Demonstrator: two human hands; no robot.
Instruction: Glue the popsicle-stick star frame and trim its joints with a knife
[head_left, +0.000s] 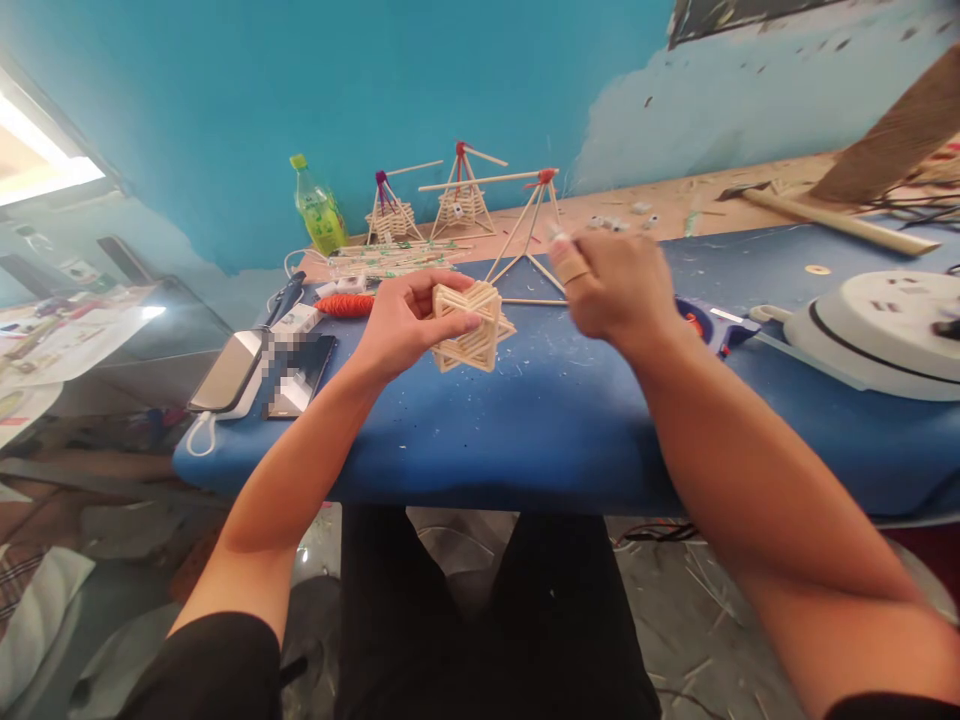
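Your right hand (615, 285) is the tough read here: it's smeared by blur, fingers curled in, knuckles up. Something small and pale (556, 232) shows at the fingertips, but you can't make out what it is, nor whether those fingers really pinch it. Just behind that hand stands a stick frame (546, 176) with a red-bound top; your knuckles cover its lower right side, and the left end of its base slips behind the block. Past your right wrist there's a blue-purple object (724, 325), part of it masked by your forearm. The white round appliance (885, 335) runs off the right edge, and blocky squares blot out part of the dark phone (311, 370) on the left.

Now to your left hand (409, 320): it has a firm-looking hold on the block of stacked sticks (469, 340), thumb laid across the near face, fingers over the top and largely lost behind it. The block juts out to the right of your grip, its corners angled, held above the blue tabletop (480, 450) and in front of the frame. Red yarn (345, 304) lies just left of your fingers, its right end tucked behind them. Your right hand sits apart from the block.
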